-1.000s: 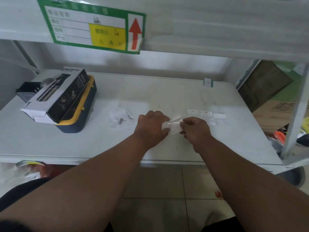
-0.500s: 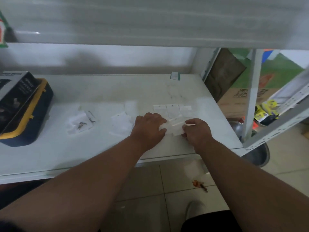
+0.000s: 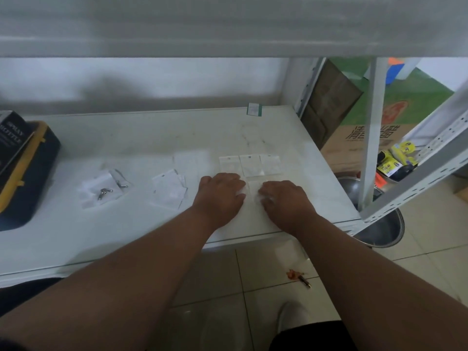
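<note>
Pouch [image 3: 253, 187], clear and blurred, is lying half hidden: left hand [image 3: 220, 192] is pressing flat-fingered at nine o'clock; right hand [image 3: 285, 200] at three o'clock, grip unreadable.

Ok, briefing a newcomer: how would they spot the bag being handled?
On the white shelf, find the row of three bags near the right end. The clear bag lies alone in front, the only one between the left hand and right hand.
</note>
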